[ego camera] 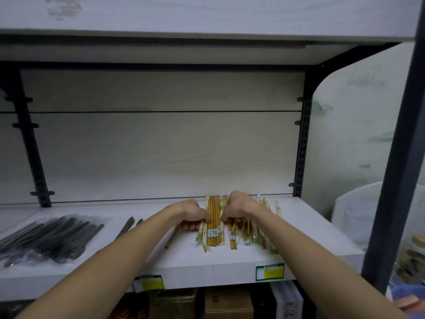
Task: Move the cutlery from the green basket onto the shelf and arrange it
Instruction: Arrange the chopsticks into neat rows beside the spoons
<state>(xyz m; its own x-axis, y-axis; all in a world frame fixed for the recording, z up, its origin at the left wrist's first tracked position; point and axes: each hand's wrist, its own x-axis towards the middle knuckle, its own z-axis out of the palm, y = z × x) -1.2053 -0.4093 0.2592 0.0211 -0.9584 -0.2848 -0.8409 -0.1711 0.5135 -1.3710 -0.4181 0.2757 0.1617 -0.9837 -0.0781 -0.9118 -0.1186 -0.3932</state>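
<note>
- Left hand (192, 211) had its fingers curled against the left edge of a pack of chopsticks (213, 221) lying on the shelf (207, 265).
- Right hand (235, 207) pinched the pack's right edge (fingertips mostly hidden).
- More chopstick packs (253, 229) lay just beside it, to the right.
- Dark cutlery in clear bags (48, 238) sat well apart on the left.
- Green price tags (270, 272) hung on the shelf's front edge.

Head cam: dim, flat, cool-grey light, no glare. Deep shadow under upper board (207, 54); soft shadow on shelf (230, 261) beneath forearms. Whole frame soft, motion blur worst at R edge and on dark cutlery (50, 238) at L. Wide-angle bowing: post (395, 157) leans, shelf edges curve.
</note>
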